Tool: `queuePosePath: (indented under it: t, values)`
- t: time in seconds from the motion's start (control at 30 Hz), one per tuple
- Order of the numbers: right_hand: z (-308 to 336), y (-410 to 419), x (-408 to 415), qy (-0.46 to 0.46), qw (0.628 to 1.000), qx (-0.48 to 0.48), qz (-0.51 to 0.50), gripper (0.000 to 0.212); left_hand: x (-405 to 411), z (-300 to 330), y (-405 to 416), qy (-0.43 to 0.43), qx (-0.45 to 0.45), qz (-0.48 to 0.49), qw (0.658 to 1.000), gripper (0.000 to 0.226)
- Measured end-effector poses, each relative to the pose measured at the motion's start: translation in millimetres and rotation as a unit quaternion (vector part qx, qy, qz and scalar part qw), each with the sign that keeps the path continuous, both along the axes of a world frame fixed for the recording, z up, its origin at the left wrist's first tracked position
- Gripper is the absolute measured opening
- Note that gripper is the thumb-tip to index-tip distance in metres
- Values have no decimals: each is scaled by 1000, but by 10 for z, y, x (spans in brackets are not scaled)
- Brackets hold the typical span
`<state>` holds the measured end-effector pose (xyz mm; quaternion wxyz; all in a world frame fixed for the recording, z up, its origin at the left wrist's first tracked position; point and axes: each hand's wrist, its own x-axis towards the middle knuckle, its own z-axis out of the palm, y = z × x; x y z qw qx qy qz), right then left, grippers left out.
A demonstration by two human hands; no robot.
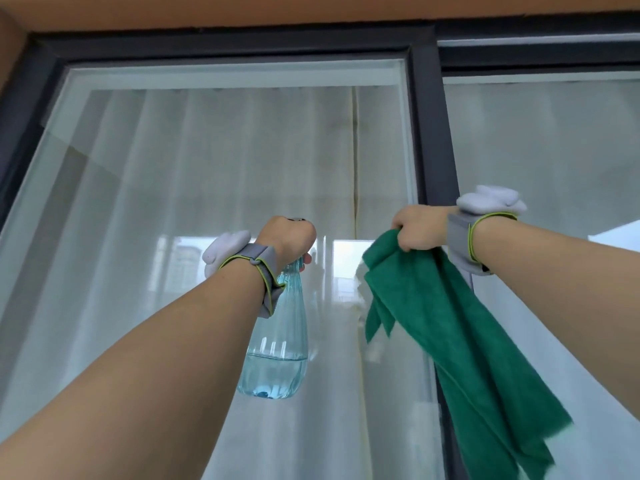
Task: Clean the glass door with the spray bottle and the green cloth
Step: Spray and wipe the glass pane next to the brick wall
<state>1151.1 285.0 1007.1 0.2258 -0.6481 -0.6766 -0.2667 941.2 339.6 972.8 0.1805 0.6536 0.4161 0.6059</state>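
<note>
the left hand (285,237) is curled round the neck of the spray bottle (277,341), raised before the middle of the glass door (207,168); the right hand (419,228) clutches a bunched corner of the green cloth (450,323) near the door's right frame edge. this looks like the spraying step, with the nozzle hidden behind the hand. next calls for squeezing the trigger at the pane, then wiping.

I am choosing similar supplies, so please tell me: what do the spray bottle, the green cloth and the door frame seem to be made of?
Spray bottle: probably clear bluish plastic, glossy and ribbed; the liquid level shows through.
Green cloth: soft, matte, fuzzy fabric, perhaps microfibre; it hangs in limp folds.
Door frame: dark grey, smooth, matte, straight profiles; possibly painted metal, but this is uncertain.
</note>
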Motion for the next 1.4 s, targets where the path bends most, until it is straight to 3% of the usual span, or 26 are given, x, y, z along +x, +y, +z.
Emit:
queuePosePath:
  t: [0.1,0.17,0.27,0.37,0.47,0.6,0.7,0.77,0.83,0.9,1.17,1.4]
  values:
    - [-28,117,201,-148,966,200,-73,28,17,79,-18,8,14,0,1000,14]
    - [-67,175,255,-175,947,246,-105,24,32,125,-35,11,25,5,1000,13]
    - [-162,284,223,-7,978,190,-84,20,65,185,-45,12,45,11,999,13]
    - [-264,501,210,89,969,218,-71,19,122,227,-15,18,59,23,998,15]
    - [-347,652,142,194,955,226,3,23,143,228,38,4,62,24,998,14]
    - [-423,726,130,222,937,261,74,29,185,161,92,-20,54,-2,998,9]
    - [-444,689,195,182,947,259,54,15,228,121,128,-33,45,-26,998,9]
    - [-444,674,232,131,962,234,45,31,250,126,155,-33,44,-35,998,9]
    - [-421,665,271,128,962,235,52,51,296,155,156,-25,43,-33,998,9]
    - [-376,646,269,150,952,260,59,58,333,194,157,-25,43,-34,998,8]
    - [-281,458,388,180,886,405,139,39,709,308,184,-35,37,-43,998,17]
    - [-330,526,432,234,878,400,118,41,903,289,162,-4,62,6,998,26]
